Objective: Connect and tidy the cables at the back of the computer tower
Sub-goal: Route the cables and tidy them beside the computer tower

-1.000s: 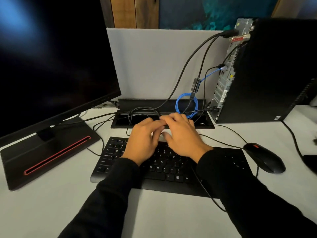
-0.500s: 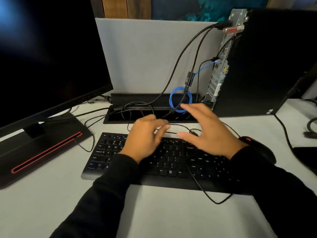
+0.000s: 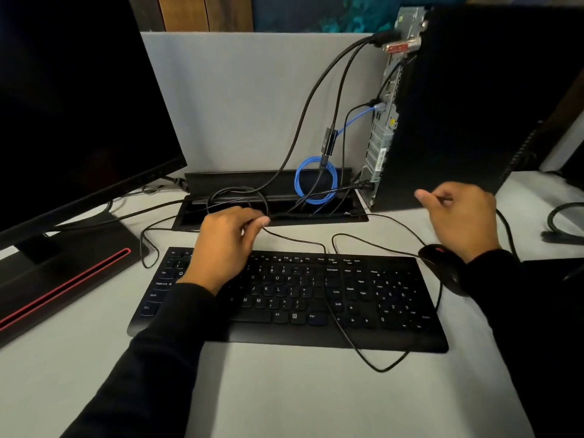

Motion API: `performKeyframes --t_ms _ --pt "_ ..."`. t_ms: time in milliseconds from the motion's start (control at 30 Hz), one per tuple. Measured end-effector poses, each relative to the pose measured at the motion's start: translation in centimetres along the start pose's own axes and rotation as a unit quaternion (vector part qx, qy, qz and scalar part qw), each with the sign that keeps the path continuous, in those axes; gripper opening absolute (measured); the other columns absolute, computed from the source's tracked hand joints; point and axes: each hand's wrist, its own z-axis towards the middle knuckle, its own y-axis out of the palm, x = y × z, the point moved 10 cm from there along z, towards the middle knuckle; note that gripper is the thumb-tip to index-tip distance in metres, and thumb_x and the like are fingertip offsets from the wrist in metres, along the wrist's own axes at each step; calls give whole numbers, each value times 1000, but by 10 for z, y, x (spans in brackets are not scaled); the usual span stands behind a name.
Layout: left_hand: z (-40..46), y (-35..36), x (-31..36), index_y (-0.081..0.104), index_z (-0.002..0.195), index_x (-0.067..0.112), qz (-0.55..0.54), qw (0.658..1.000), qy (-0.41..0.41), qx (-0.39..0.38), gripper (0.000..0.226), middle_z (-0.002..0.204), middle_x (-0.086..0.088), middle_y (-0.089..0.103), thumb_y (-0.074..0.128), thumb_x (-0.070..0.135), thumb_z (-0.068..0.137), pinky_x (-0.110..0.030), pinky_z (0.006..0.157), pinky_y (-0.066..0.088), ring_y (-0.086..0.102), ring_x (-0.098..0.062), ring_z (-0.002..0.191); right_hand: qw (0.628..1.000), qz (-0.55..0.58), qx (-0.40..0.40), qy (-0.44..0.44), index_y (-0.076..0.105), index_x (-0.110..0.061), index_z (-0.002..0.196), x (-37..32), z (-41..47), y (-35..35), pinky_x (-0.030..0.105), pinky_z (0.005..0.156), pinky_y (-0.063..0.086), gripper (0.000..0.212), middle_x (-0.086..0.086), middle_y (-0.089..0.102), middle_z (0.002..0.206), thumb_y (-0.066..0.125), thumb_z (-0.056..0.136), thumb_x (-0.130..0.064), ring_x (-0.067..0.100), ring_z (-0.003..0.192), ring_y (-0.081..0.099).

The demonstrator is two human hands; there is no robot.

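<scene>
Black thin cable (image 3: pixel 344 327) slack over the black keyboard (image 3: pixel 363 298) is pinched by left hand (image 3: pixel 226 245) at centre and right hand (image 3: pixel 463 218) beside the black computer tower (image 3: pixel 474 105) at upper right, seemingly to pull it straight for tidying.

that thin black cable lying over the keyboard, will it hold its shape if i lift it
Probably not: the thin black cable already sags in loose loops across the keyboard, so it looks floppy and light. Lifted, it may snag on the mouse.

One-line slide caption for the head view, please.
Left hand and right hand each pinch a thin black cable above the keyboard, beside the computer tower.
</scene>
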Motion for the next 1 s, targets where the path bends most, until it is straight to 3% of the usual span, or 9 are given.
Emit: performKeyframes --t_ms 100,200,333,433,500,633,767,900,1000 --pt "-2 -4 -5 79 96 14 2 1000 -16 7 18 81 1 72 67 28 98 -37 69 52 63 -16 72 991 -127 -36 -20 70 -18 84 4 -5 21 35 76 44 34 5 64 84 64 93 -51 30 87 62" --pt "-2 6 11 80 97 16 15 1000 -6 0 18 75 4 66 67 29 98 -28 66 43 55 -11 68 957 -257 -53 -122 70 -27 122 -39 -19 43 52 99 32 41 10 56 118 69 90 -53 36 116 47" --pt "2 24 49 79 100 17 -20 999 35 -21 16 74 13 57 67 28 99 -17 65 36 50 -3 66 949 -71 -163 -260 57 -31 144 -131 -62 74 47 115 24 54 -6 60 137 47 99 -60 14 131 49" --pt "8 29 77 78 104 17 -57 995 70 -36 15 74 13 57 67 25 98 -9 65 33 48 -1 64 934 117 -250 -228 74 -21 122 -151 -71 82 24 87 52 30 -19 74 95 61 102 -39 -1 90 67" --pt "12 27 78 78 101 19 -41 995 80 -43 20 76 9 67 64 33 100 -16 66 42 55 -5 66 949 112 -181 -232 80 -18 100 -146 -56 64 30 74 56 20 -16 70 77 67 98 -32 3 73 65" --pt "19 4 39 76 93 19 -1 999 44 -31 27 73 6 69 59 37 102 -32 65 49 61 -14 65 986 92 -19 -140 79 -15 90 -77 -5 13 40 77 58 28 1 72 81 69 94 -41 19 77 69" --pt "18 -31 -10 77 89 16 13 999 -34 12 19 64 15 60 67 30 97 -7 63 36 58 -1 60 993 18 114 -19 75 -12 87 4 22 -34 42 78 55 36 7 71 77 67 96 -46 27 73 68" --pt "8 -33 -35 76 93 15 -26 995 -93 35 18 71 20 62 65 29 99 -4 64 36 60 7 72 996 -68 50 -6 76 -14 93 23 22 -10 34 78 47 34 12 72 89 65 95 -46 26 80 64" --pt "10 -18 -10 76 92 14 -50 997 -47 27 19 76 13 63 65 28 99 -6 68 37 57 6 71 979 -198 -21 -37 71 -24 124 -3 12 28 48 102 34 40 10 64 126 62 95 -51 32 121 53"
